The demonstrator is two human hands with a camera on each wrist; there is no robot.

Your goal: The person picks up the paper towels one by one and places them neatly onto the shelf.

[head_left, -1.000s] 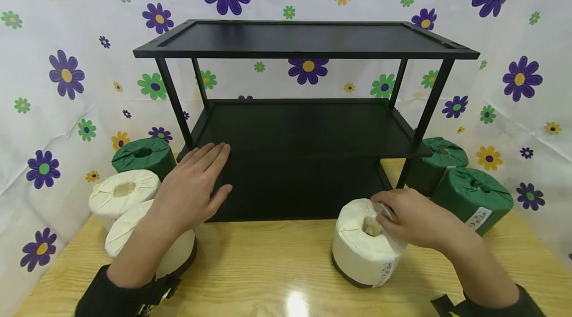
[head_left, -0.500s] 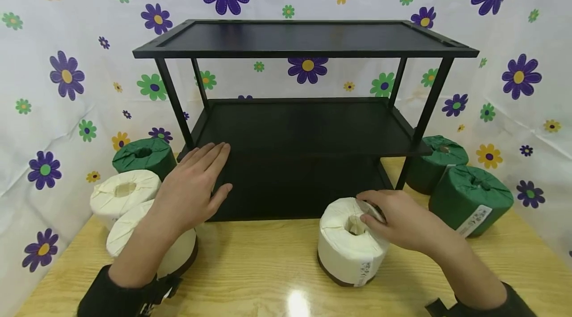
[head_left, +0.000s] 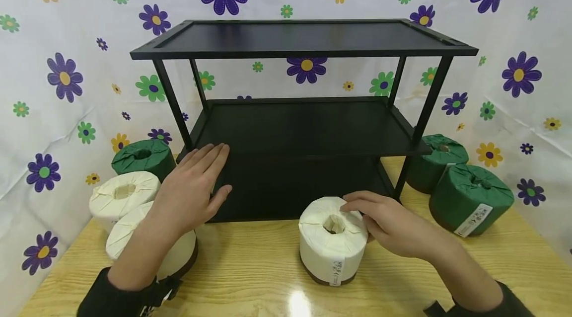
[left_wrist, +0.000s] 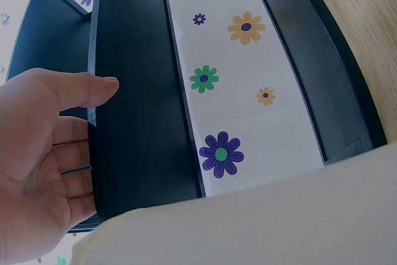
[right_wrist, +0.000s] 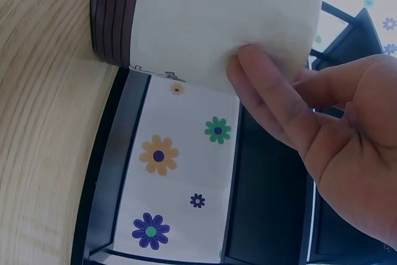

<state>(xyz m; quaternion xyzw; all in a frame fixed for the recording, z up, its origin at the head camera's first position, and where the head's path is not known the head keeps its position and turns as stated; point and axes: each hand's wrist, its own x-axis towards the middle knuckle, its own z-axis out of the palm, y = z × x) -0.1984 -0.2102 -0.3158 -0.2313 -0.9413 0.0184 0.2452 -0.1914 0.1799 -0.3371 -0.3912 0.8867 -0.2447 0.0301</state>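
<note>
My right hand (head_left: pixel 393 222) touches the right side and top rim of a cream paper-wrapped toilet roll (head_left: pixel 330 252), which stands upright on the table. In the right wrist view, straight fingers (right_wrist: pixel 267 85) lie against the roll's pale side, near its dark brown base band (right_wrist: pixel 118 13). My left hand (head_left: pixel 192 188) is held flat, fingers together and thumb apart, at the left front of the black shelf rack (head_left: pixel 304 128). From the left wrist, its fingers overlap the edge of a shelf board (left_wrist: pixel 136 122).
At left are two cream rolls, one farther back (head_left: pixel 120 190) and one (head_left: pixel 174 252) partly under my left forearm, with a green roll (head_left: pixel 147 158) behind. Two green rolls, a back one (head_left: pixel 429 168) and a front one (head_left: pixel 469 198), stand right of the rack.
The cream roll has shifted left across the table, with my right hand moving along with it. That hand's hold at the rim has loosened. My left hand has stayed put.
</note>
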